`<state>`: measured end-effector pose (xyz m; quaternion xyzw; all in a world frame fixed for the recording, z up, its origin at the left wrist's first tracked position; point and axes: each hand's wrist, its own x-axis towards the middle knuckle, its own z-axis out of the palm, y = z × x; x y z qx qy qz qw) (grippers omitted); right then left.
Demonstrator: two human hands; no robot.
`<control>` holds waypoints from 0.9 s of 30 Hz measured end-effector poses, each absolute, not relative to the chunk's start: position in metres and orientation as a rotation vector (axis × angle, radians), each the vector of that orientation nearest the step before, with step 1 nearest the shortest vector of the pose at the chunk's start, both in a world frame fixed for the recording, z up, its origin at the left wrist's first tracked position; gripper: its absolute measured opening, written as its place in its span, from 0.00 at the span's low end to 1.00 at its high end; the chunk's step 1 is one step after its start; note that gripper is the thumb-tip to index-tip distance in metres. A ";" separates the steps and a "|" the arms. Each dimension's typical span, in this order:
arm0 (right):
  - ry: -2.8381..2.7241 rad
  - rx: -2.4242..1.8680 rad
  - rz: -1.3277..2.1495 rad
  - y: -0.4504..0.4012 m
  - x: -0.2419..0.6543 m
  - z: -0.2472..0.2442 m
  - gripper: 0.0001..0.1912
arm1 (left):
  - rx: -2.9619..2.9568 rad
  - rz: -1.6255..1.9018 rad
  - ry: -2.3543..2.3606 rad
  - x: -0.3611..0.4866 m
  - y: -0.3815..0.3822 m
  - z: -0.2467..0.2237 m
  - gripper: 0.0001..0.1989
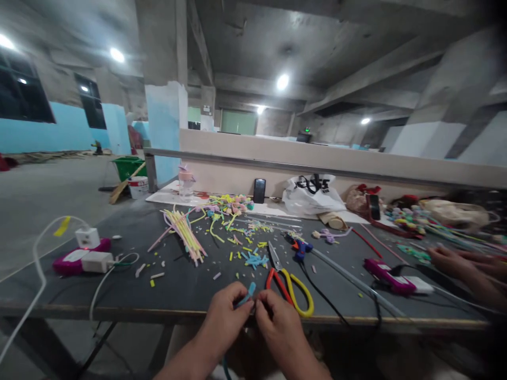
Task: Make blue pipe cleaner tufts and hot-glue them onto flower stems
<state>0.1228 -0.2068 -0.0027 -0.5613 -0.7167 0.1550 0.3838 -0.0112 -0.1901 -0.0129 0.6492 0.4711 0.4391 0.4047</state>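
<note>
Between the thumb and fingers of my left hand (225, 314) is a short, bent piece of blue pipe cleaner (251, 289), its tip sticking up. My right hand (277, 316) is pinched closed right beside it at the table's front edge. What sits in its fingertips is too small to make out. Just beyond my right hand lie scissors (296, 287) with one red and one yellow handle, blades pointing away. A small pile of cut blue pieces (254, 259) lies past my hands. Behind and to the right is a blue glue gun (302, 248) with a clear glue stick.
Left of centre lies a bundle of yellow and pink pipe cleaners (184, 235), with coloured scraps around. Magenta power strips stand left (71, 262) and right (390, 275), trailing cables. At the back are a phone (259, 191) and a white bag (312, 195). A co-worker's hands (455, 264) are at right.
</note>
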 end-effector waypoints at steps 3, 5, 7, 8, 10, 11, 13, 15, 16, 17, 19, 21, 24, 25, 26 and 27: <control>-1.794 -1.461 0.390 -0.206 0.125 -0.002 0.10 | 1.429 1.073 1.060 -0.011 -0.191 -0.011 0.05; -1.768 -1.448 0.422 -0.206 0.126 -0.001 0.09 | 1.314 1.052 0.996 -0.011 -0.193 -0.008 0.05; -1.732 -1.420 0.495 -0.207 0.127 -0.001 0.09 | 1.242 1.030 0.985 -0.011 -0.196 -0.004 0.05; -1.715 -1.409 0.528 -0.207 0.127 -0.001 0.10 | 1.225 1.024 0.989 -0.011 -0.197 -0.002 0.05; -1.691 -1.407 0.544 -0.207 0.128 -0.002 0.12 | 1.220 1.026 1.014 -0.011 -0.198 0.000 0.05; -1.685 -1.415 0.529 -0.207 0.129 -0.003 0.12 | 1.235 1.042 1.026 -0.012 -0.198 0.000 0.05; -1.687 -1.427 0.488 -0.205 0.132 -0.004 0.14 | 1.278 1.075 1.036 -0.012 -0.196 0.000 0.05; -1.688 -1.416 0.479 -0.203 0.134 -0.004 0.13 | 1.312 1.074 1.039 -0.012 -0.194 -0.001 0.05; -1.673 -1.401 0.505 -0.201 0.135 -0.004 0.12 | 1.323 1.061 1.035 -0.012 -0.193 -0.001 0.05; -1.644 -1.378 0.555 -0.200 0.135 -0.003 0.09 | 1.331 1.044 1.032 -0.013 -0.193 -0.001 0.05; -1.543 -1.315 0.715 -0.199 0.134 -0.001 0.05 | 1.343 1.006 1.020 -0.014 -0.194 -0.001 0.07; -1.429 -1.243 0.900 -0.197 0.131 0.002 0.11 | 1.350 0.980 1.010 -0.015 -0.195 -0.001 0.09; -1.330 -1.166 1.107 -0.196 0.127 0.006 0.14 | 1.335 0.954 1.010 -0.015 -0.196 -0.002 0.13; -1.310 -1.150 1.156 -0.196 0.127 0.008 0.13 | 1.325 0.943 1.008 -0.015 -0.196 -0.003 0.14; -1.294 -1.138 1.200 -0.196 0.126 0.008 0.12 | 1.314 0.929 1.001 -0.015 -0.196 -0.003 0.15; -1.276 -1.131 1.233 -0.196 0.126 0.009 0.11 | 1.301 0.910 0.989 -0.014 -0.195 -0.004 0.16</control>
